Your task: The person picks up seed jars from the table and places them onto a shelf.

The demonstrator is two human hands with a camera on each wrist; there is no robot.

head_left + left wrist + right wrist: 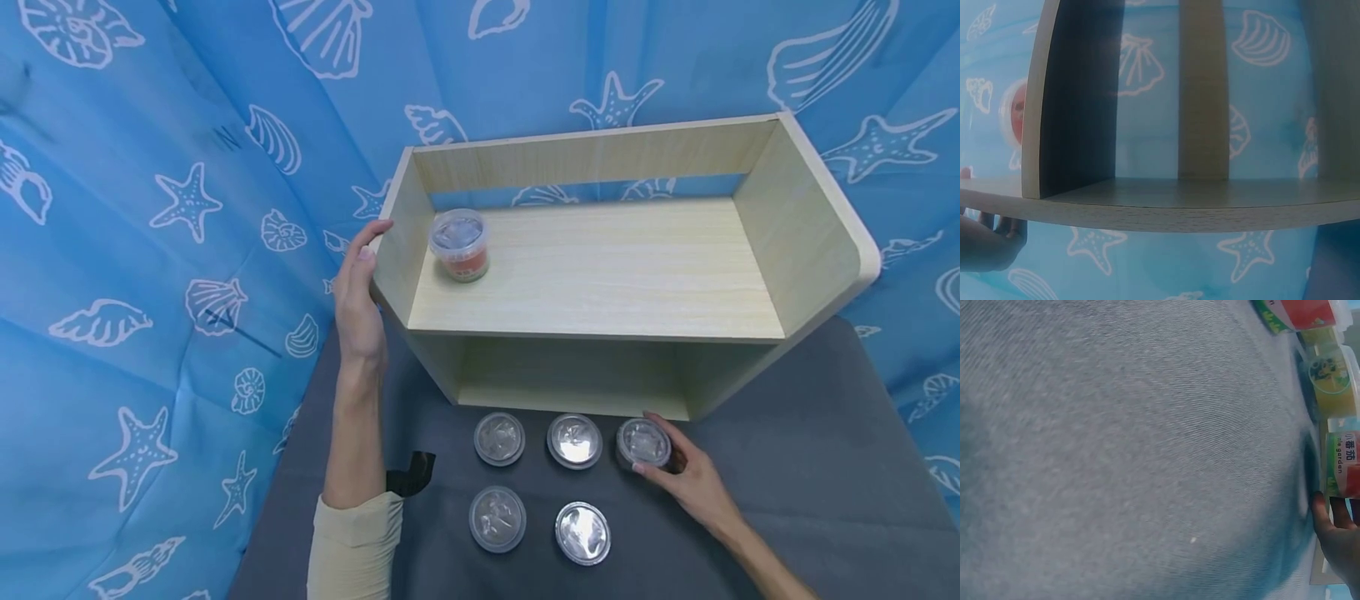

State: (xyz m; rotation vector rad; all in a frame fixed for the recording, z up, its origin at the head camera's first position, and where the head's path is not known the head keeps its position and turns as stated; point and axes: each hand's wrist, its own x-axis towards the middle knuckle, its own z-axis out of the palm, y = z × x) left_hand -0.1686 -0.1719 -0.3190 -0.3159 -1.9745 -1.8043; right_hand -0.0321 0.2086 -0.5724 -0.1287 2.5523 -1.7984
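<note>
My right hand curls thumb and forefinger around a small round plastic tub with a clear lid. In the right wrist view this tub shows a red and green printed label, with the hand at its side. My left hand grips the left side panel of a pale wooden shelf unit; in the left wrist view its fingers bend against that panel's outer face. Another lidded tub, reddish inside, stands at the left end of the upper shelf.
Two lidded tubs, one left and one middle, line up with the held one before the shelf unit. Two more, left and right, sit nearer me on the dark grey cloth. A blue shell-patterned curtain hangs behind.
</note>
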